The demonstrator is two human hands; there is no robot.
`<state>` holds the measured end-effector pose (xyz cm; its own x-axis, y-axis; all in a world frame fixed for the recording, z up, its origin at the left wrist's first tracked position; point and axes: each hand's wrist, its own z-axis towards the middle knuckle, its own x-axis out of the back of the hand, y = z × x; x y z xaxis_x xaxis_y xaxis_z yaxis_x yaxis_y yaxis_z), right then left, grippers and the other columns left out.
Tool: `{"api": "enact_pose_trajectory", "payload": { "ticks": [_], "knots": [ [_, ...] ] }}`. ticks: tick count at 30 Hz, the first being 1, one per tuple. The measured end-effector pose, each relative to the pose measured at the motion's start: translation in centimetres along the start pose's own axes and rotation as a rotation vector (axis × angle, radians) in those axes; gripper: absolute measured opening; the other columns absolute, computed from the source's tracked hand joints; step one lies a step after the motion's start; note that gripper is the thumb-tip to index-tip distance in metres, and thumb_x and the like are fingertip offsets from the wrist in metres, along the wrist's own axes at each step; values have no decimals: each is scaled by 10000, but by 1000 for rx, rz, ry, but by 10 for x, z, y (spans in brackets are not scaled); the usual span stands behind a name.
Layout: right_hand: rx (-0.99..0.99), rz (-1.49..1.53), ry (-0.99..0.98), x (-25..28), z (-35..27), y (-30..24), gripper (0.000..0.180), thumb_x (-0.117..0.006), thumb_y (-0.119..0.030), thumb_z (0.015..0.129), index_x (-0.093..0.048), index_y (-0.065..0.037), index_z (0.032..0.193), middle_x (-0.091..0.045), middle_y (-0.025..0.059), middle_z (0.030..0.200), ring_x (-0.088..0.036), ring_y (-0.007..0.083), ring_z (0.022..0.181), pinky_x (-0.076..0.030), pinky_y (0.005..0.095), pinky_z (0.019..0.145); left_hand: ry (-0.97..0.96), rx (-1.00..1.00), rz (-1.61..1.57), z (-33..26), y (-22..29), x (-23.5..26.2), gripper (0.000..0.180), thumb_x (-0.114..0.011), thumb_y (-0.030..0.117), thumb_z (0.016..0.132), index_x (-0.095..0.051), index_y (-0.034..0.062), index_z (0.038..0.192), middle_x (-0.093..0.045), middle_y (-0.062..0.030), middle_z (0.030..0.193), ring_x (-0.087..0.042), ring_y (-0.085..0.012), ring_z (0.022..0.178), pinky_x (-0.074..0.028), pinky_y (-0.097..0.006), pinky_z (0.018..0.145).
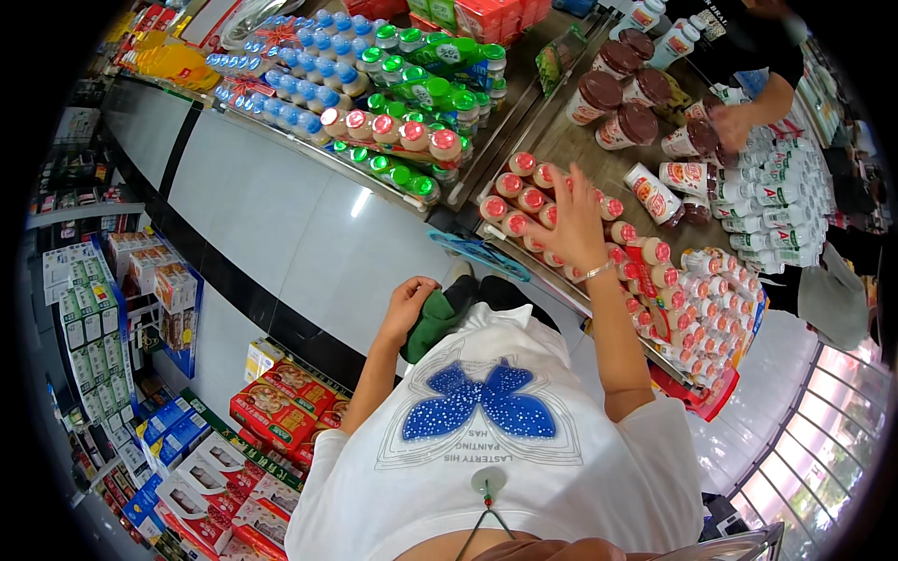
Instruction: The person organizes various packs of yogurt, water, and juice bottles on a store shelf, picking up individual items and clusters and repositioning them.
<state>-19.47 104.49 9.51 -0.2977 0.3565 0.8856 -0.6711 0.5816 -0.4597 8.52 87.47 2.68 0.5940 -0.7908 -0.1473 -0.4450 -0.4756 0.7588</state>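
Observation:
My left hand (410, 304) is closed on a green cloth (438, 323), which hangs down in front of my body. Over a display table, my right hand (575, 224) reaches out with its fingers spread above small cream bottles with red caps (510, 184). The palm covers some of these bottles, and I cannot tell whether the fingertips touch them. Beyond that hand, a white patterned cup (655, 194) lies tilted beside upright cups with brown lids (625, 126).
Another person's hand (739, 122) is at the brown-lidded cups on the right. White-capped bottles (781, 192) are packed beside them. Across a gap stand blue-capped bottles (323, 58) and green-capped bottles (402, 173). Red boxes (281, 404) are stacked behind my left arm.

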Motion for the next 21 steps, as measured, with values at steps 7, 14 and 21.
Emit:
{"api": "enact_pose_trajectory", "payload": {
  "ticks": [7, 14, 21],
  "knots": [
    [63, -134, 16, -19, -30, 18, 1150, -848, -389, 590, -264, -120, 1544, -251, 312, 1525, -260, 456, 1420, -182, 536, 1189, -71, -50, 169, 25, 15, -28, 212, -578, 219, 999, -663, 24, 999, -667, -11, 904, -586, -89, 822, -479, -239, 767],
    [106, -214, -8, -11, -15, 22, 1164, -850, -424, 518, -325, -124, 1512, -312, 315, 1464, -305, 458, 1369, -205, 576, 1153, -206, -102, 220, 43, 28, -45, 194, -574, 198, 1000, -664, 26, 1000, -654, 3, 908, -572, -79, 834, -473, -238, 786],
    [81, -168, -86, -1, -12, 20, 1096, -847, -409, 552, -353, -153, 1496, -351, 264, 1424, -364, 448, 1298, -286, 536, 1121, -292, -40, 217, 69, 55, -26, 183, -580, 191, 996, -667, 30, 997, -663, 1, 929, -573, -76, 866, -469, -240, 813]
  ]
}}
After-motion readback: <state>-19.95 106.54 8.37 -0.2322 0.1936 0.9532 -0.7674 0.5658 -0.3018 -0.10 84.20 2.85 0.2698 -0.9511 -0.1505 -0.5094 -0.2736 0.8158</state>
